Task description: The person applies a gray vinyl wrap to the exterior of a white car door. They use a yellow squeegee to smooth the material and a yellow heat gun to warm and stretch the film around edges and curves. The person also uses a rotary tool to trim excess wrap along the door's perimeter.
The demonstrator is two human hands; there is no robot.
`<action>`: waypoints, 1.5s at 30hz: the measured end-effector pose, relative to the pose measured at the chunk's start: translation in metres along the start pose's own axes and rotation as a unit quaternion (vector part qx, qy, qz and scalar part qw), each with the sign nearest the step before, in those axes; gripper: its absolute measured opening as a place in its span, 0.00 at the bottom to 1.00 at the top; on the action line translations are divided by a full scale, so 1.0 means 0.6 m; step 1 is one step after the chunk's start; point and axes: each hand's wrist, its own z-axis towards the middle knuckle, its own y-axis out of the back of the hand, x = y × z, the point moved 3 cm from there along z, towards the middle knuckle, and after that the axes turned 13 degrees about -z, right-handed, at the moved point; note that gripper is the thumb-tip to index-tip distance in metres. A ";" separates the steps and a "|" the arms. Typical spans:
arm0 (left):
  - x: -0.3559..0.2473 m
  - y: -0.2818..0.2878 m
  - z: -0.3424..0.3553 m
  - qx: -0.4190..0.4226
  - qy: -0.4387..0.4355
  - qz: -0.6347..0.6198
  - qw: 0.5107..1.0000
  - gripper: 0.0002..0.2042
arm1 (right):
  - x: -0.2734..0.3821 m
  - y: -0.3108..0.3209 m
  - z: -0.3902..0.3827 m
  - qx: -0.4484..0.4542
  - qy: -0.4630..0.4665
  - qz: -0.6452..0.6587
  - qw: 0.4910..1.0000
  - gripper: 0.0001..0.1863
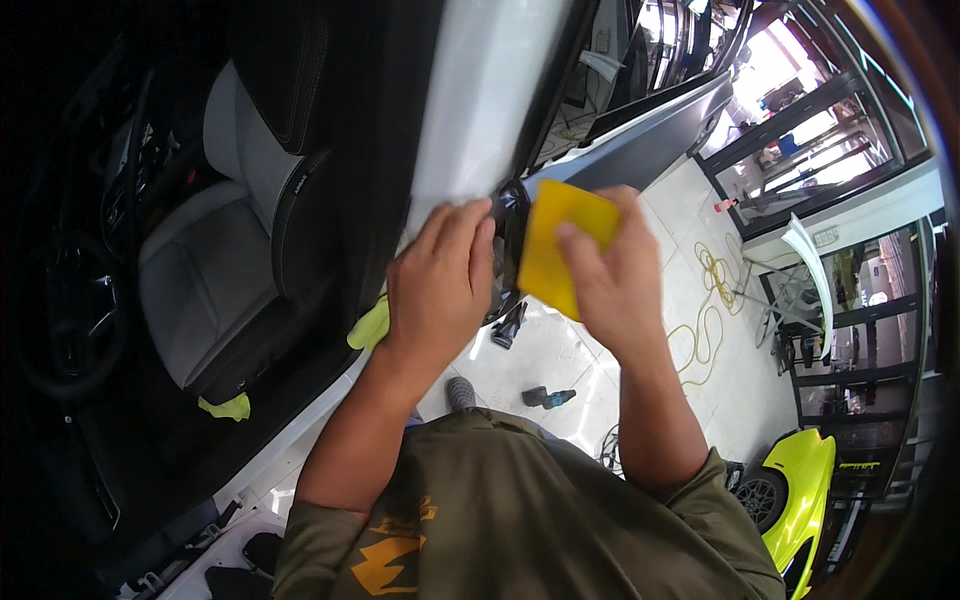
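Note:
My left hand (440, 275) is at the white door pillar (470, 110) of a car, its fingers bent and its thumb tip close to the fingertips. What lies under the fingers is hidden. A lime-green cloth (369, 325) shows beside the left wrist; I cannot tell whether the hand holds it. My right hand (620, 275) grips a flat yellow squeegee (552, 245), thumb on its face and fingers behind. The squeegee is raised just right of a glossy black part (510, 235) at the pillar's edge, apart from my left hand.
Inside the car stands a grey and black seat (215, 240), with another lime-green cloth (226, 406) below it. An open door (640, 150) reaches out ahead. On the tiled floor lie a blue and black tool (548, 398) and a yellow hose (707, 330). A lime-yellow car (800, 475) stands at right.

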 end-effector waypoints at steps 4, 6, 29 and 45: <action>0.007 -0.018 -0.021 -0.016 0.030 -0.057 0.998 0.13 | -0.013 0.000 -0.024 -0.021 -0.024 0.011 0.999 0.13; 0.007 -0.027 -0.018 -0.011 0.067 -0.091 0.994 0.14 | -0.005 -0.009 -0.026 -0.008 -0.027 -0.015 1.000 0.12; 0.013 -0.027 -0.008 0.032 0.017 -0.151 0.988 0.13 | 0.036 -0.005 0.012 0.056 -0.052 -0.100 0.992 0.13; 0.017 -0.030 -0.011 0.025 -0.002 -0.192 0.981 0.14 | 0.070 -0.021 0.042 0.098 -0.021 -0.215 0.972 0.13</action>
